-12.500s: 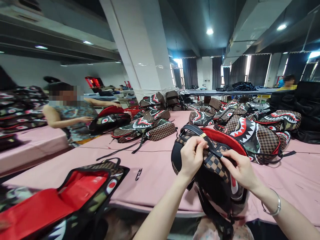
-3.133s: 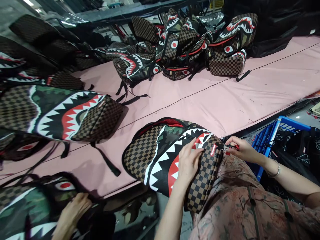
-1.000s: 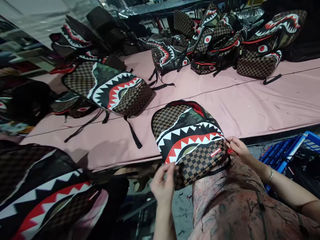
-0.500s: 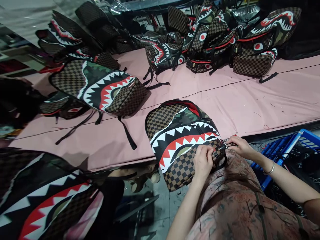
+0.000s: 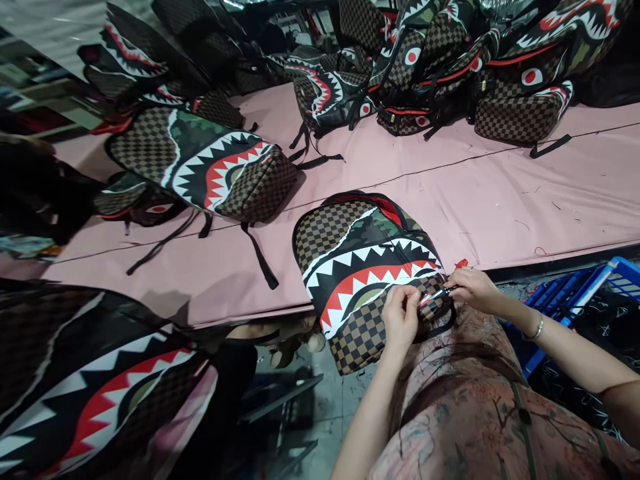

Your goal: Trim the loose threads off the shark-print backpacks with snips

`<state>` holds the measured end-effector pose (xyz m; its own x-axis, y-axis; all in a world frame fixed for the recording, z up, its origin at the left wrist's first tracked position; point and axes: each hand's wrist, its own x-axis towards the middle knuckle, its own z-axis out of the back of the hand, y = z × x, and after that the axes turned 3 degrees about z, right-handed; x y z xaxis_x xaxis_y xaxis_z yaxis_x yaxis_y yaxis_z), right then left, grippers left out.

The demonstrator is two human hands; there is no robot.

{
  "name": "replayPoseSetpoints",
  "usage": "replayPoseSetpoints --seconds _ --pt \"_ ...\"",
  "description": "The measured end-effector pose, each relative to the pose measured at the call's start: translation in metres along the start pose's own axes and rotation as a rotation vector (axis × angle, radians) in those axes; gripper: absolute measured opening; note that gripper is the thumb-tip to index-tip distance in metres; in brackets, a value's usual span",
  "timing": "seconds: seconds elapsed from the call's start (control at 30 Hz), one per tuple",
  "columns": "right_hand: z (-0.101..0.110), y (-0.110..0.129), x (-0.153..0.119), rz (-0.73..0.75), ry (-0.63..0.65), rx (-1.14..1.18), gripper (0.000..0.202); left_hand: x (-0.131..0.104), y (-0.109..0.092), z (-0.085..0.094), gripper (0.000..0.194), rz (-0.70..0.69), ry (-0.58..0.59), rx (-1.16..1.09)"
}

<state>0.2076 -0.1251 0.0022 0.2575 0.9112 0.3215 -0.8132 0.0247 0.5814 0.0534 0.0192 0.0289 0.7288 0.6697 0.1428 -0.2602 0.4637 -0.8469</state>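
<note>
A backpack (image 5: 350,287) with brown checks, camouflage and a red-and-white shark mouth leans on the table edge in front of me, its top flap showing red lining. My left hand (image 5: 401,313) is closed in a pinch over its lower checked part; whatever is between the fingertips is too small to make out. Beside it, my right hand (image 5: 473,288) grips small metal thread snips (image 5: 440,293), whose tips point left at the side of the backpack near a small red-and-white label (image 5: 425,300). A red bit (image 5: 461,264) shows above the right fingers.
Another shark backpack (image 5: 240,173) lies on the pink-covered table (image 5: 400,167), its straps hanging forward. Several more bags (image 5: 415,73) are piled at the back. At lower left a large shark backpack (image 5: 100,387) stands close. A blue crate (image 5: 590,293) is at my right.
The view has shifted slightly. My left hand has moved a little left, away from the snips, uncovering the label. My right hand stays by the backpack's side with the snips.
</note>
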Motion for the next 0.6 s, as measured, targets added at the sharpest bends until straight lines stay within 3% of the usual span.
replayPoseSetpoints --seconds 0.1,0.2,0.3,0.33,0.47,0.6 --pt "0.004 -0.007 -0.004 -0.019 0.015 0.058 0.024 -0.004 0.008 0.018 0.021 0.085 -0.098 -0.025" --pt "0.008 -0.009 -0.002 0.005 0.058 0.081 0.023 -0.012 0.015 0.038 0.016 0.055 -0.209 0.069" --pt "0.009 -0.007 0.005 0.056 0.089 0.069 0.028 -0.023 0.018 0.053 0.050 0.022 -0.282 0.150" --pt "0.008 -0.005 0.008 0.072 0.096 0.060 0.030 -0.026 0.017 0.057 0.051 0.030 -0.294 0.154" --pt "0.006 0.001 0.015 0.107 0.124 0.023 0.033 -0.039 0.016 0.063 0.027 0.075 -0.357 0.119" --pt "0.003 0.009 0.019 0.108 0.160 0.012 0.033 -0.045 0.016 0.065 0.020 0.098 -0.392 0.027"
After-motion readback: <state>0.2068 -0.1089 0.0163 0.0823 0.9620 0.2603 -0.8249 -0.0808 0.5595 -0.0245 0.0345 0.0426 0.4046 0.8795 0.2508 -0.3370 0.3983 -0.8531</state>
